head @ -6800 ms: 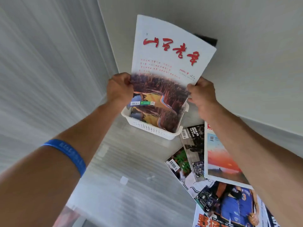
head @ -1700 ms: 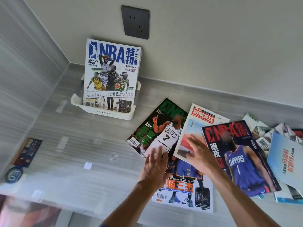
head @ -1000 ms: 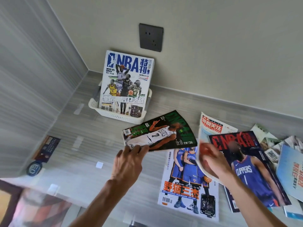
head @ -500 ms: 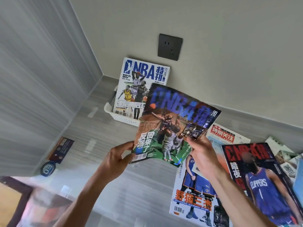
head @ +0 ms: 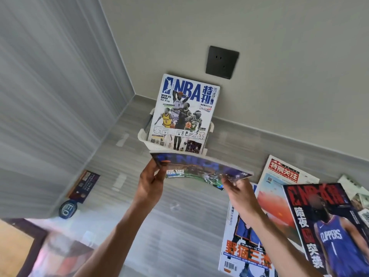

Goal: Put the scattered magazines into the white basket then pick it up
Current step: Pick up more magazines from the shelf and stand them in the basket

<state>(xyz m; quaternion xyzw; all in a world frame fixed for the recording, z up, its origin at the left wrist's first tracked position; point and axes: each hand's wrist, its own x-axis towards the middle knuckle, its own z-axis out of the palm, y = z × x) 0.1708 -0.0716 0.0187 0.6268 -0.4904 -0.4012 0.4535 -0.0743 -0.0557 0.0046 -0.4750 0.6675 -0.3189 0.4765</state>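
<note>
Held magazine: the purple-and-green magazine (head: 199, 170) is now off the desk (head: 179, 226) and in the air, tipped almost flat, so that we see mostly its edge; half a second ago its cover still faced the camera.

Left hand: the left hand (head: 150, 181) pinches the left edge of this magazine, thumb on one side and fingers on the other.

Right hand: the right hand (head: 238, 189) grips the lower right corner, fingers curled on it.

White basket: the white basket (head: 142, 136) stands at 12 o'clock from the hands, near the wall corner, under the dark socket (head: 222, 62). One magazine, the blue NBA issue (head: 184, 114), stands upright in it.

Meaning: the held magazine has travelled toward the basket and hangs just before its front rim, so I judge the next step is to turn it upright and slide it in.

Left to do: at 3 to 5 o'clock the Clippers issue (head: 331, 232), the orange-title issue (head: 245, 254) and the red-header paper (head: 283, 174) lie on the desk.
</note>
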